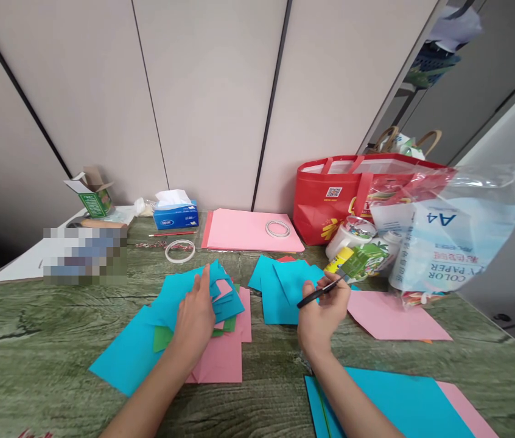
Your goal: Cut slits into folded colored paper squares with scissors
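Note:
My left hand (195, 313) lies with extended fingers on a pile of cut blue paper (166, 301), with pink paper (223, 359) and green paper (161, 338) showing beneath. Between the fingers of my right hand (324, 313) is a black, slim tool (311, 297), perhaps scissors or a pen; its far part is hard to make out. Just beyond and left of that hand, more blue pieces (280, 301) rest on the table. Larger blue sheets (394, 401) are under my right forearm.
Along the back stand a blue tissue box (176, 216), pink sheets (243, 231) with a tape roll (278, 229), and a red bag (312, 201). A clear paper packet (449, 243) is at right. Another tape roll (179, 260) lies left of centre; a green box (94, 204) stands back left.

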Available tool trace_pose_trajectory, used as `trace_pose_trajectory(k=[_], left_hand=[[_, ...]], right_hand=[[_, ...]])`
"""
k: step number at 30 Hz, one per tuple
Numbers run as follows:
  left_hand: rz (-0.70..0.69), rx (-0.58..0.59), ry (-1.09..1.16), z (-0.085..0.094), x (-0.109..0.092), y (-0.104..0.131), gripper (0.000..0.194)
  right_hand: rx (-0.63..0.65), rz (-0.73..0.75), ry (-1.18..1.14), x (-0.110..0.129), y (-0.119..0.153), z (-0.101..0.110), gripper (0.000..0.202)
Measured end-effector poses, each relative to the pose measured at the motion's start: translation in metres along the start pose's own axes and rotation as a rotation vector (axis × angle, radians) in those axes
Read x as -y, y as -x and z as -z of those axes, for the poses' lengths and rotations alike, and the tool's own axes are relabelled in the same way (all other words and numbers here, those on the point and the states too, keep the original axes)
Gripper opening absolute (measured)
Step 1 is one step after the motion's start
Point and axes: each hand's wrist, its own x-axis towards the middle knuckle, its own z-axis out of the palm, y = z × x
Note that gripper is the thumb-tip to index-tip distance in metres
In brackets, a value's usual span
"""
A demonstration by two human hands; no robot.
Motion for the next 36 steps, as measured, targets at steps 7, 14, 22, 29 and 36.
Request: trace_pose_trajectory(k=[7,14,22,29,36], left_hand=[[-0.058,0.109,-0.191,0.005,-0.004,-0.001,0.075],[-0.292,-0.544,0.347,0.001,-0.007,0.014,0.034],[-0.007,-0.596,0.904,0.01,-0.028,0.023,0.028],[0.154,-0.477,1.022,0.015,-0.029,0.017,0.033],[0.166,-0.507,0.965,0.005,-0.024,0.012,0.03]], right_hand=[[0.444,-0.142,-0.241,0.012,0.016,-0.006,0.02],[0.647,-0.543,-0.502,0.01,0.019,-0.012,0.031],[0.789,-0.598,-0.512,0.008,0.019,-0.009,0.04],[0.757,-0.485,-0.409,0.006,0.019,-0.008,0.034],[0.763,-0.628,-0.578,0.01,0.018,-0.009,0.036]])
